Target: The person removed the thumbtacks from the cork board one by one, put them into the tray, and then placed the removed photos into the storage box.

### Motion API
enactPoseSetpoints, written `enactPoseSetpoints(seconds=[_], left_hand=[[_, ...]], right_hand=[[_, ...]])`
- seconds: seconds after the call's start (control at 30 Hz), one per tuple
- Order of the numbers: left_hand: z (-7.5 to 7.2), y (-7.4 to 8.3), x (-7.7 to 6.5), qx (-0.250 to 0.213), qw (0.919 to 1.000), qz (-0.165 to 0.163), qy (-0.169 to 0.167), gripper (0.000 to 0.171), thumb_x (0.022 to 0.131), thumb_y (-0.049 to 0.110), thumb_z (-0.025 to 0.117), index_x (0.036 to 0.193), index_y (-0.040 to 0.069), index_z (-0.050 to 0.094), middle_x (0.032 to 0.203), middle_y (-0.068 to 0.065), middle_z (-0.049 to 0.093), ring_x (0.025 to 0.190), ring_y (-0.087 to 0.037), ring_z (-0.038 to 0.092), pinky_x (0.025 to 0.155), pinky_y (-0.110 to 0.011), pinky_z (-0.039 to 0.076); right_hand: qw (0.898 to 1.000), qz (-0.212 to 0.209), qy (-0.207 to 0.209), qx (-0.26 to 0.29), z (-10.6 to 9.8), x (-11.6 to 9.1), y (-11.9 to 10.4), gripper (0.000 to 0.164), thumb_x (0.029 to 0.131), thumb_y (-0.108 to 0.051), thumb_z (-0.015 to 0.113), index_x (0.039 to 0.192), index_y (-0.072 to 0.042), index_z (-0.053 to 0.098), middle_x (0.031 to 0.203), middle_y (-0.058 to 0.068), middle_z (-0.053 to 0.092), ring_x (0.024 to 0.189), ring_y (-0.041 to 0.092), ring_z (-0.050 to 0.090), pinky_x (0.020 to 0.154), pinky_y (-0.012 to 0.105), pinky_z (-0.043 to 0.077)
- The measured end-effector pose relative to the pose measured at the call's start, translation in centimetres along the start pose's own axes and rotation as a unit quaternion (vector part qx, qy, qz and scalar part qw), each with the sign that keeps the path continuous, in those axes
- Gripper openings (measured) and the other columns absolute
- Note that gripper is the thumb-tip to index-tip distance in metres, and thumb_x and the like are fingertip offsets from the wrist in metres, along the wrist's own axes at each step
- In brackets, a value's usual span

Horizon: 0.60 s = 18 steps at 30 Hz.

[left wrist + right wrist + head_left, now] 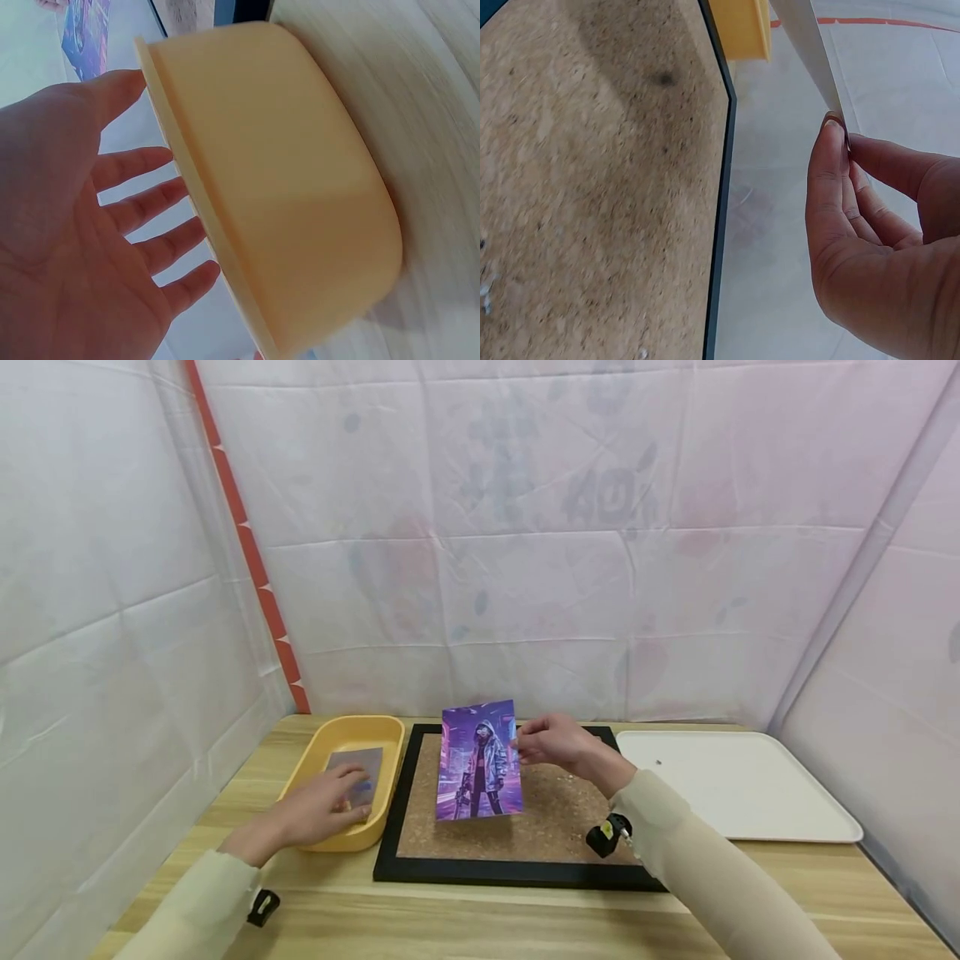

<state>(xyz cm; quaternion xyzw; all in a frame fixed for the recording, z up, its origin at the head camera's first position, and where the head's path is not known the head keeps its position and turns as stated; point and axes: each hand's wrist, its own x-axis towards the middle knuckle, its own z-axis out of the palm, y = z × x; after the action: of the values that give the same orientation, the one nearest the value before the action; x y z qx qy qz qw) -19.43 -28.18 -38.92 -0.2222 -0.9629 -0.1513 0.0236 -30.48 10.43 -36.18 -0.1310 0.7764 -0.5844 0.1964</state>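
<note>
A purple picture card (480, 764) with a hooded figure hangs over the cork board (423, 839). My right hand (558, 745) pinches its right edge between thumb and fingertips; in the right wrist view the card (810, 56) shows nearly edge-on. On the left, my left hand (322, 802) hovers over the yellow tub (367, 723), its fingers loosely spread above a greyish card (367, 756) lying inside. The left wrist view shows this hand (82, 217) palm on, fingertips overlapping the rim of the tub (292, 180).
A white tray (735, 785) sits right of the board, with a tiny dark thing (658, 762) on it. The black frame (510, 872) surrounds the cork. White sheeting (525, 593) hangs behind the wooden table (420, 927) and along both sides.
</note>
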Motion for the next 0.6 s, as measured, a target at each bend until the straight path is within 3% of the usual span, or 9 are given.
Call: enactPoseSetpoints(seconds=[0.13, 0.3, 0.6], left_hand=[[-0.3, -0.8, -0.6, 0.002, 0.9997, 0.012, 0.023, 0.054, 0.098, 0.031, 0.07, 0.139, -0.003, 0.057, 0.144, -0.024, 0.054, 0.126, -0.041, 0.057, 0.104, -0.06, 0.047], [-0.5, -1.7, -1.4, -0.002, 0.9985, 0.025, 0.049, 0.052, 0.098, 0.028, 0.07, 0.139, -0.002, 0.057, 0.142, -0.019, 0.056, 0.127, -0.041, 0.057, 0.104, -0.062, 0.046], [-0.2, -3.0, -2.7, -0.015, 0.9972, -0.043, 0.06, 0.082, 0.1, 0.045, 0.065, 0.153, -0.009, 0.034, 0.155, -0.033, 0.036, 0.141, -0.055, 0.034, 0.11, -0.071, 0.031]], right_hand=[[1.0, -0.006, -0.006, 0.004, 0.6, 0.3, -0.5, 0.012, 0.101, -0.002, 0.06, 0.092, 0.005, 0.063, 0.101, 0.013, 0.066, 0.088, 0.02, 0.069, 0.09, 0.042, 0.059], [1.0, -0.01, -0.009, 0.013, 1.4, 0.7, -1.1, 0.01, 0.1, -0.001, 0.061, 0.103, 0.007, 0.067, 0.106, 0.015, 0.069, 0.088, 0.02, 0.07, 0.098, 0.049, 0.055], [1.0, -0.011, -0.001, 0.014, 2.7, 1.4, -1.8, 0.017, 0.098, -0.003, 0.065, 0.11, 0.008, 0.071, 0.107, 0.017, 0.072, 0.088, 0.021, 0.072, 0.094, 0.046, 0.058]])
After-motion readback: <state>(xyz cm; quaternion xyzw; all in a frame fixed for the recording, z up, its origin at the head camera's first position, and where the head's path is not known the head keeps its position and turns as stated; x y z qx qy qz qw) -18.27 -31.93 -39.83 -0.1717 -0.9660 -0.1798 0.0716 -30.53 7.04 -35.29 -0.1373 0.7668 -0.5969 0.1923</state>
